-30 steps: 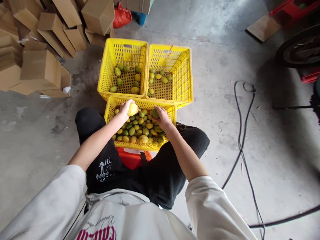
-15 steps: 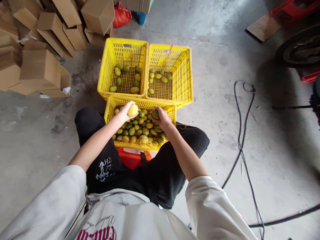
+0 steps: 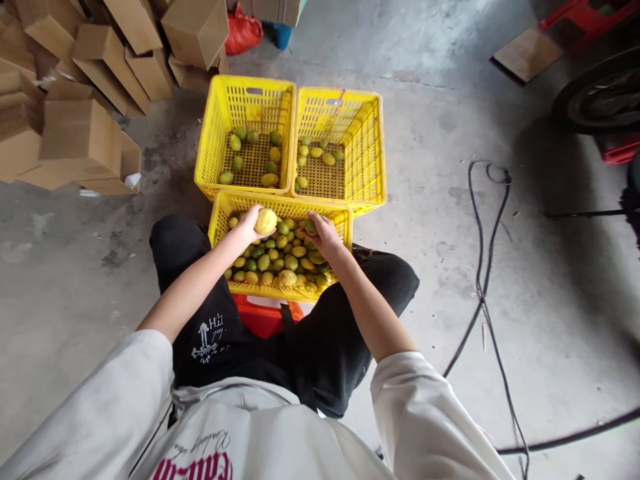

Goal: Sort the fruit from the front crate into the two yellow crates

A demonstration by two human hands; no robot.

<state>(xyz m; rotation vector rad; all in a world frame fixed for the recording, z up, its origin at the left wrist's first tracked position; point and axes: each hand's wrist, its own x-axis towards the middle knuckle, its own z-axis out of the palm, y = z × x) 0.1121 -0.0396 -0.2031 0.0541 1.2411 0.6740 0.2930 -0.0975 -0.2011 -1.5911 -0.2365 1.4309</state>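
Sitting with the near crate (image 3: pixel 265 291) between our knees, we are holding one lemon-like fruit in each hand, over the crate. Our left hand (image 3: pixel 246 227) is gripping a yellow fruit (image 3: pixel 266 221), its fingers curling underneath; our right hand (image 3: pixel 325 235) is closing around a greenish fruit (image 3: pixel 310 227), partly covering it.

To be handling them well, we should be cupping each fruit lightly, supporting it from below and not squeezing, since a smooth, rounded skin is likely to be slipping or bruising under a hard pinch. We should be turning each one toward the light, checking every side, and leaving the hands low, so that a dropped fruit is falling only a little way onto the pile (image 3: pixel 291 263).

The left fruit is showing a pale, bright yellow, plump and rounded, and is looking larger than most below. The right one is showing a duller green; its hidden side we are not able to judge. Beneath, the pile is mixing greens, yellows and in-between shades, while a few more fruits are lying scattered in the far left crate (image 3: pixel 213 143) and the far right crate (image 3: pixel 367 157).
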